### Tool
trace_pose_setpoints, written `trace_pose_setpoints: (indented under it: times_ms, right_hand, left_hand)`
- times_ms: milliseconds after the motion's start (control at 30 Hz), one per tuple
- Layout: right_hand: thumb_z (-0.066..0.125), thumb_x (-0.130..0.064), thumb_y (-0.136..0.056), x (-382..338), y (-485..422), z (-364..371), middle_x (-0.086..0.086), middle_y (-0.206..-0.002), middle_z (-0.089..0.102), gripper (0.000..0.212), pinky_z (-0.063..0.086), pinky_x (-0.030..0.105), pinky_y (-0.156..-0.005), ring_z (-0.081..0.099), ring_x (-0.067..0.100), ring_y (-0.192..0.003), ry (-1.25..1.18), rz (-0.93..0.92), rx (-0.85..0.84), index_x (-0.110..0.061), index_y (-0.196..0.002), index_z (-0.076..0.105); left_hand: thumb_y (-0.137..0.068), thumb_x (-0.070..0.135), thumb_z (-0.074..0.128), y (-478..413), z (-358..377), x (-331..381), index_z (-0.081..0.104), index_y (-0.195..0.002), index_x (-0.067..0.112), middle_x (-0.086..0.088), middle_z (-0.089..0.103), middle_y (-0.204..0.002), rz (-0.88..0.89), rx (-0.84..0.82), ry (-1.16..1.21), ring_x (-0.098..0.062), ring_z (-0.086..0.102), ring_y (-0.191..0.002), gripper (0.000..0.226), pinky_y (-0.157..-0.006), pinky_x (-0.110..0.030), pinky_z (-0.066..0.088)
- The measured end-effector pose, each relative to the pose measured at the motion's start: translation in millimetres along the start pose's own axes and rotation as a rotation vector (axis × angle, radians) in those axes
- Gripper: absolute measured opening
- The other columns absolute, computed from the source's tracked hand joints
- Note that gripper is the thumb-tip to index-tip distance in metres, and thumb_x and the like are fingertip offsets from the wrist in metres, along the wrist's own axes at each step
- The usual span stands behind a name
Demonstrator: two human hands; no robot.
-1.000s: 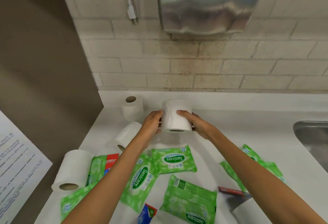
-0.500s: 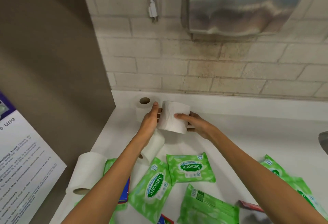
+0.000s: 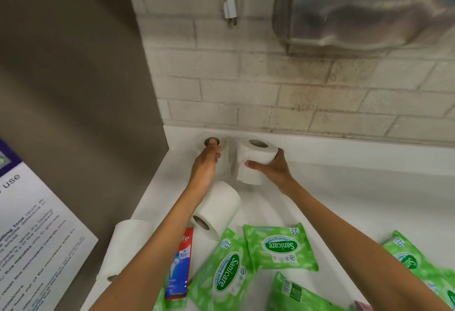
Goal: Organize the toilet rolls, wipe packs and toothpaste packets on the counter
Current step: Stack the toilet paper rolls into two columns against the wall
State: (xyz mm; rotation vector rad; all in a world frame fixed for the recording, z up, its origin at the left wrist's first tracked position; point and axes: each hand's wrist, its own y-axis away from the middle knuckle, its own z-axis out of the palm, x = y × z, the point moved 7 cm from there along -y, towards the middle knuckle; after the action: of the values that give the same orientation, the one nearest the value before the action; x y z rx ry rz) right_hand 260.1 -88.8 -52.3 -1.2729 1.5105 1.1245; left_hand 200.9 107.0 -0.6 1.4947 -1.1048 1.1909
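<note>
Over counter (image 3: 344,200), right grip (image 3: 273,170) clamps upright roll (image 3: 253,160); left grip (image 3: 205,165) curls round corner roll (image 3: 225,149).

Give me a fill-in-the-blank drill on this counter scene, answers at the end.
1. The right hand grips the held roll, which stands ____.
2. The left hand touches the far roll, tucked into the counter's back ____.
3. The wipe packs are coloured ____.
4. The lying roll rests on its ____.
Answers: upright; corner; green; side.

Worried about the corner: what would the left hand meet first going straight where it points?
The upright toilet roll in the corner; a fingertip of the left hand touches its top. The backsplash probably follows.
</note>
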Motion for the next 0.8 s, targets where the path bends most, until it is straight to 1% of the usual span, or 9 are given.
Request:
trace_pose_setpoints:
  times_ms: [33,67,133,200,333,433,567,667,800]
  right_hand:
    - [0.091,-0.050,-0.036,3.4,-1.9,1.2,-0.007,-0.123,0.060,0.109,0.051,0.037,-0.095,0.058,0.013,-0.113,0.044,-0.004,0.030,-0.022,-0.129,0.042]
    - [0.091,-0.044,-0.042,4.2,-3.0,3.9,-0.005,-0.126,0.058,0.105,0.049,0.037,-0.097,0.056,0.015,-0.115,0.081,-0.008,0.056,-0.019,-0.130,0.039]
    - [0.089,-0.031,-0.054,5.7,-2.9,7.3,-0.001,-0.129,0.055,0.096,0.046,0.031,-0.093,0.054,0.020,-0.118,0.126,-0.020,0.117,-0.015,-0.131,0.034]
    - [0.089,-0.027,-0.057,9.2,-4.3,10.0,0.002,-0.129,0.056,0.093,0.043,0.026,-0.086,0.054,0.023,-0.118,0.154,-0.044,0.150,-0.013,-0.131,0.033]
    - [0.088,-0.024,-0.057,19.8,-13.6,22.4,0.007,-0.129,0.055,0.095,0.041,0.026,-0.083,0.054,0.027,-0.118,0.183,-0.058,0.148,-0.009,-0.132,0.033]
    - [0.088,-0.022,-0.057,22.5,-18.2,27.2,0.008,-0.130,0.054,0.097,0.042,0.027,-0.084,0.054,0.028,-0.118,0.183,-0.071,0.154,-0.009,-0.134,0.031]
    - [0.090,-0.022,-0.054,21.6,-20.3,30.2,0.008,-0.133,0.050,0.102,0.045,0.031,-0.089,0.052,0.027,-0.120,0.201,-0.135,0.136,-0.010,-0.135,0.030]
    - [0.090,-0.027,-0.052,23.9,-17.3,29.2,0.007,-0.136,0.047,0.106,0.045,0.041,-0.098,0.048,0.028,-0.124,0.261,-0.161,0.148,-0.012,-0.138,0.029]
    - [0.087,-0.036,-0.054,28.3,-19.3,31.5,0.006,-0.137,0.047,0.104,0.044,0.045,-0.101,0.046,0.028,-0.126,0.289,-0.126,0.156,-0.013,-0.139,0.031]
  left_hand:
    - [-0.097,0.050,0.026,-1.6,-5.4,-0.1,0.059,-0.113,0.020,-0.004,0.059,-0.116,0.022,0.025,-0.003,-0.020,0.053,-0.116,0.047,-0.105,-0.034,0.036]
    - [-0.096,0.050,0.028,-4.0,-10.4,-1.0,0.058,-0.107,0.025,-0.003,0.060,-0.115,0.039,0.041,-0.002,-0.020,0.054,-0.115,0.041,-0.104,-0.035,0.037]
    - [-0.092,0.052,0.030,-4.3,-18.5,-2.5,0.057,-0.094,0.033,-0.001,0.060,-0.110,0.061,0.057,-0.011,-0.019,0.055,-0.112,0.033,-0.102,-0.035,0.037]
    - [-0.094,0.050,0.032,-2.1,-25.9,-2.4,0.055,-0.089,0.034,-0.001,0.060,-0.106,0.073,0.080,-0.015,-0.020,0.055,-0.108,0.029,-0.100,-0.035,0.038]
    - [-0.098,0.036,0.033,-2.9,-42.0,-5.8,0.055,-0.101,0.023,0.001,0.060,-0.100,0.076,0.133,-0.002,-0.018,0.056,-0.103,0.026,-0.098,-0.033,0.038]
    - [-0.099,0.028,0.035,-5.1,-51.1,-9.8,0.055,-0.105,0.021,0.006,0.059,-0.092,0.077,0.158,-0.004,-0.016,0.056,-0.098,0.022,-0.097,-0.033,0.039]
    - [-0.099,0.032,0.035,-7.5,-52.9,-11.8,0.056,-0.102,0.021,0.006,0.059,-0.089,0.071,0.172,-0.003,-0.014,0.057,-0.092,0.024,-0.099,-0.036,0.041]
    - [-0.098,0.036,0.034,-9.2,-45.8,-11.8,0.056,-0.105,0.021,0.004,0.060,-0.093,0.059,0.160,0.009,-0.019,0.057,-0.099,0.027,-0.102,-0.038,0.040]
    - [-0.098,0.038,0.033,-9.1,-34.0,-9.2,0.055,-0.107,0.018,-0.002,0.059,-0.104,0.050,0.128,-0.005,-0.022,0.057,-0.107,0.031,-0.103,-0.039,0.040]
